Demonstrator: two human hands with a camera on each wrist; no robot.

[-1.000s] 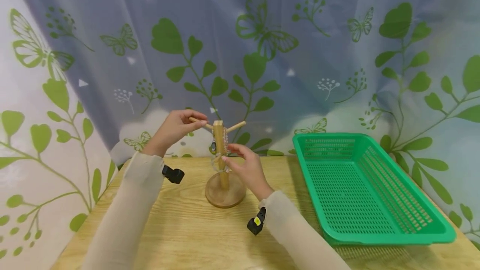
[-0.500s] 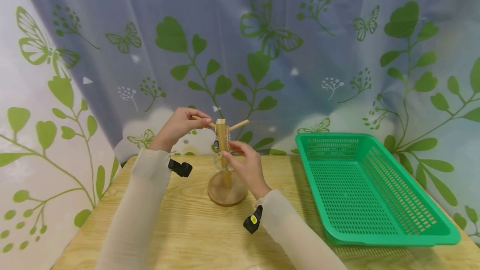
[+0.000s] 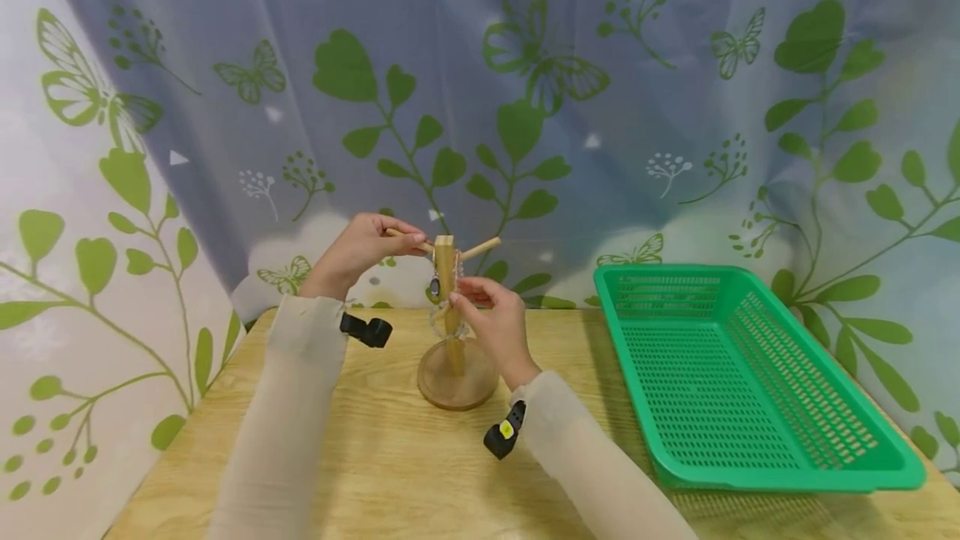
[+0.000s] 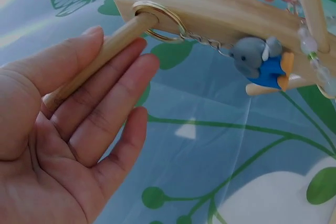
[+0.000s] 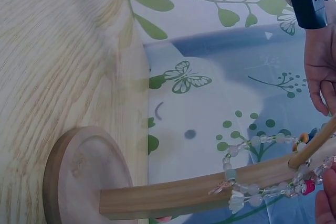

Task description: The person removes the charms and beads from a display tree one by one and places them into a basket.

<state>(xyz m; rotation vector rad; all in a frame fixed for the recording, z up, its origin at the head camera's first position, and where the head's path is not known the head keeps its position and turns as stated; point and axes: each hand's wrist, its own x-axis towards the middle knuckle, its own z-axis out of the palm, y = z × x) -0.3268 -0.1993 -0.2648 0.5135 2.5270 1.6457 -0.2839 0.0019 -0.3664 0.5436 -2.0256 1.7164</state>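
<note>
A wooden display stand with a round base (image 3: 457, 382) and a square post (image 3: 446, 273) stands upright on the table. My left hand (image 3: 360, 248) holds its left peg (image 4: 118, 40) between thumb and fingers. A gold key ring (image 4: 178, 24) hangs round that peg near the post, with a grey elephant charm (image 4: 257, 61) in blue on its chain. At the post's right side, my right hand (image 3: 495, 323) pinches a pink-and-clear beaded strand; only its fingertips (image 5: 328, 184) show in the right wrist view. A pale beaded bracelet (image 5: 254, 200) hangs from another peg.
A green plastic basket (image 3: 622, 382) with slotted walls stands on the wooden table (image 3: 390, 457) to the right. Behind the table hangs a curtain (image 3: 420, 107) printed with leaves and butterflies. Each wrist wears a black camera (image 3: 367, 330).
The head view has shifted slightly. The right hand has risen a little along the post at the beads. My left hand stays on the peg.
</note>
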